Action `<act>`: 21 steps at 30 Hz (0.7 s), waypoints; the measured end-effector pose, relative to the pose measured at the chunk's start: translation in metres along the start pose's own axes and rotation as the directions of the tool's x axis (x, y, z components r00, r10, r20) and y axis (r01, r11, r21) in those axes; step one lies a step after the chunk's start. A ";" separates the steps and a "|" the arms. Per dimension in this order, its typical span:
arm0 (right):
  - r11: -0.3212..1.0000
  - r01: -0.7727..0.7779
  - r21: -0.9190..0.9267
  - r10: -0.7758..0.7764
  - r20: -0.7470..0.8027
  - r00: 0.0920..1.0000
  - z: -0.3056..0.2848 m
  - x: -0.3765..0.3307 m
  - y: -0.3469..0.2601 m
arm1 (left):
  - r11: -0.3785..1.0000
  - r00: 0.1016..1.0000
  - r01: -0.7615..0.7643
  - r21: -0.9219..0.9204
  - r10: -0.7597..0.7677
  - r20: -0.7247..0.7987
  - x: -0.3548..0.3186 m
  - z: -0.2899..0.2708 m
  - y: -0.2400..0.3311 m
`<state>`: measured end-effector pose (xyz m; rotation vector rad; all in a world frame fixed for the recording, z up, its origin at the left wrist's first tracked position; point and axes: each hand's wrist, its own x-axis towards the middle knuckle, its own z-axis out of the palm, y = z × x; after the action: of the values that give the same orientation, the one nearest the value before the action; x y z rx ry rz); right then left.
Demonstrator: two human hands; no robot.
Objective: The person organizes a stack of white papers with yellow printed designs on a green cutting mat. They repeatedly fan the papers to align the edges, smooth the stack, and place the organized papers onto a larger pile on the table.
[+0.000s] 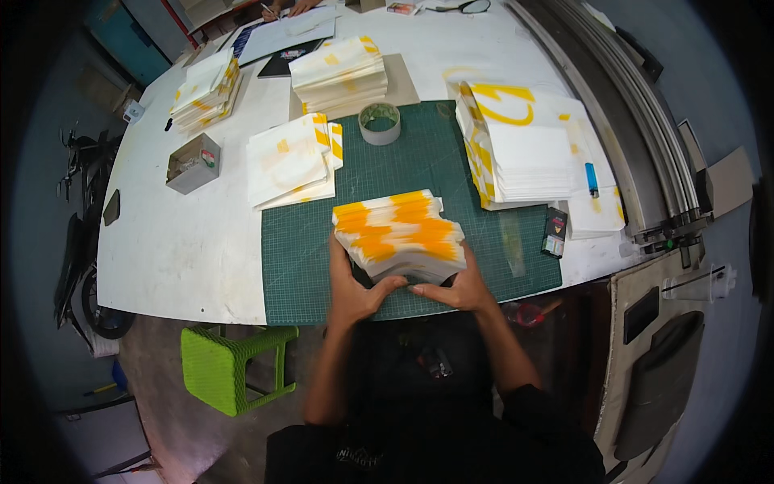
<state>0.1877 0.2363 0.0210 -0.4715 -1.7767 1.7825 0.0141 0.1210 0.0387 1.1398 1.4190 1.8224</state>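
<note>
A thick stack of white paper sheets with orange and yellow print (401,234) rests on the green cutting mat (306,266) near the table's front edge. My left hand (355,290) grips the stack's near left side, thumb under its front edge. My right hand (458,289) holds the near right side, fingers pressed to the stack's front. Both hands clasp the same stack.
More printed paper stacks lie around: one tall (516,149) at the right, one (290,161) left of the mat, others (339,74) (206,90) farther back. A tape roll (380,123), a grey box (193,163), a blue lighter (592,179) and a green stool (230,363) are nearby.
</note>
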 end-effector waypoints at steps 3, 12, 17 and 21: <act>0.997 0.036 0.073 -0.037 0.013 0.999 0.005 0.000 -0.004 | 0.998 0.999 0.026 -0.064 -0.029 -0.035 -0.020 0.004 -0.015; 0.968 -0.022 0.251 0.001 0.081 0.997 0.001 0.010 0.023 | 0.986 0.992 0.117 -0.118 -0.111 0.059 -0.023 -0.005 -0.024; 0.997 0.056 0.044 -0.058 0.055 0.997 0.009 0.013 0.015 | 0.971 0.977 0.203 -0.124 -0.194 0.083 -0.030 -0.005 -0.026; 0.991 0.130 0.016 -0.131 0.031 0.991 0.006 0.017 0.005 | 0.984 0.983 0.176 -0.034 -0.173 0.064 -0.028 -0.011 -0.037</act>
<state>0.1702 0.2423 0.0191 -0.3146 -1.7734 1.7195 0.0151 0.1025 -0.0051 1.0088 1.3960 1.6728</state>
